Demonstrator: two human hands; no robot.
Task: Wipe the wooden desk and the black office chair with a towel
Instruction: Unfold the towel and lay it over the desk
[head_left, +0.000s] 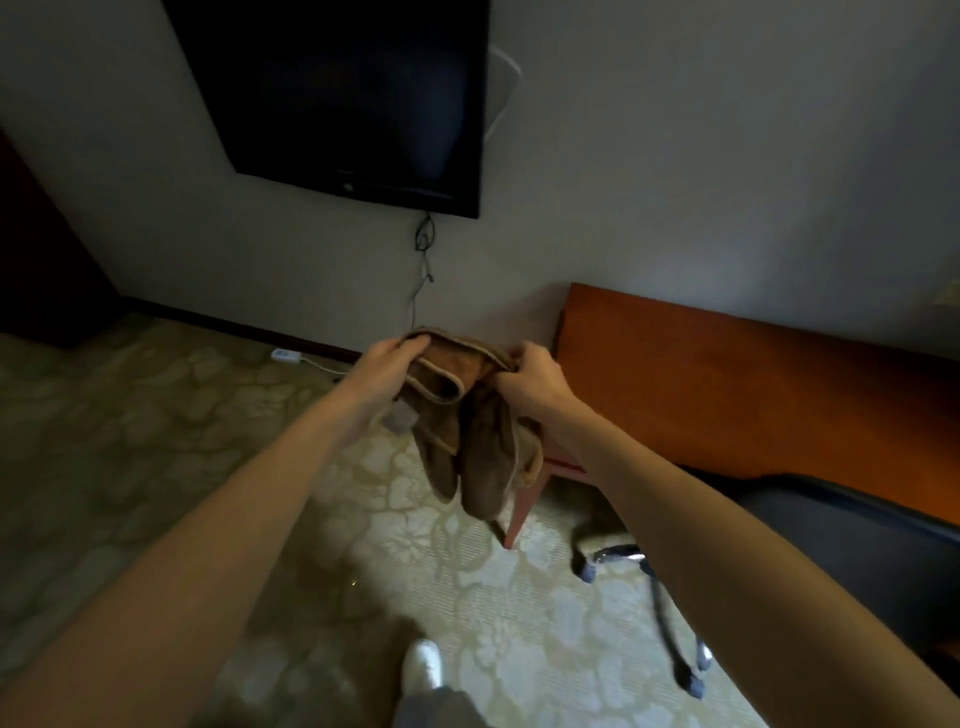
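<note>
A dark piece of furniture (31, 249) stands at the far left against the pale wall, and a patterned carpet (130, 441) covers the floor. A black television (343, 98) hangs on the wall, its screen off, with a thin cable (423, 244) dangling beneath it. A small white plug block (285, 355) lies on the carpet by the skirting.

The left grip (387, 364), a bare hand on an outstretched arm, has its fingers curled over the upper left edge of the towel (467, 431). The towel is brown with a lighter trim. It is held up in the air between both hands, and its bunched folds hang down above the carpet, just off the left end of the desk. The right grip (535, 384) pinches the towel's upper right edge, knuckles up and fingers curled round the cloth.

Below the hands, a light shoe (423, 670) shows at the bottom edge.

The wooden desk (727, 395) runs along the wall to the right, its reddish top bare where it can be seen, one leg (524, 504) standing on the carpet. The black office chair (857, 530) sits at the desk's near edge, partly hidden by the right forearm, and its chrome base (649, 597) with grey casters rests on the carpet
</note>
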